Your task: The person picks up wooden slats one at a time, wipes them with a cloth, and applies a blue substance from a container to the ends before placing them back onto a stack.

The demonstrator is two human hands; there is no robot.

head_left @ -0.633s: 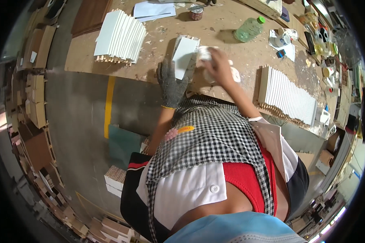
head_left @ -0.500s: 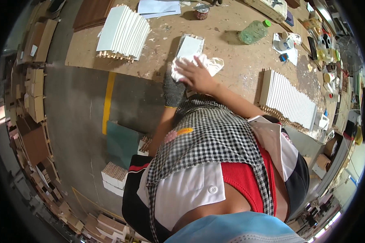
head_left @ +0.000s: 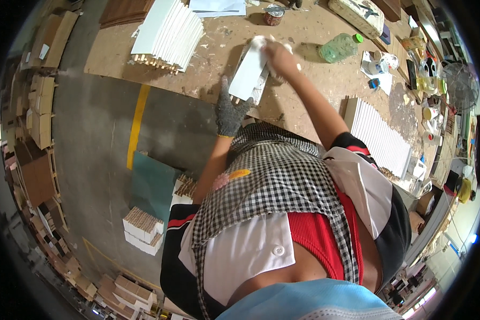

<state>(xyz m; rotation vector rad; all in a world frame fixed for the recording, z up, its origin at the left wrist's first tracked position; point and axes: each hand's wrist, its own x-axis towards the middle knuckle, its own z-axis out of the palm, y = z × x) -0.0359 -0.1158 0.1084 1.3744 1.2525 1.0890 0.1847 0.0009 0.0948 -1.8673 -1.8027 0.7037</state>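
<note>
My left hand, in a grey knit glove, grips the near end of a white flat panel that lies tilted on the wooden workbench. My right hand, bare, presses a white cloth against the far end of that panel. The cloth is mostly hidden under the fingers.
A stack of white panels lies at the bench's left, another row of white panels at the right. A green plastic bottle, a small tin and clutter sit at the back. Stacked blocks stand on the floor.
My right hand with the cloth has slid from the panel's near part toward its far end. My left hand still holds the near end.
</note>
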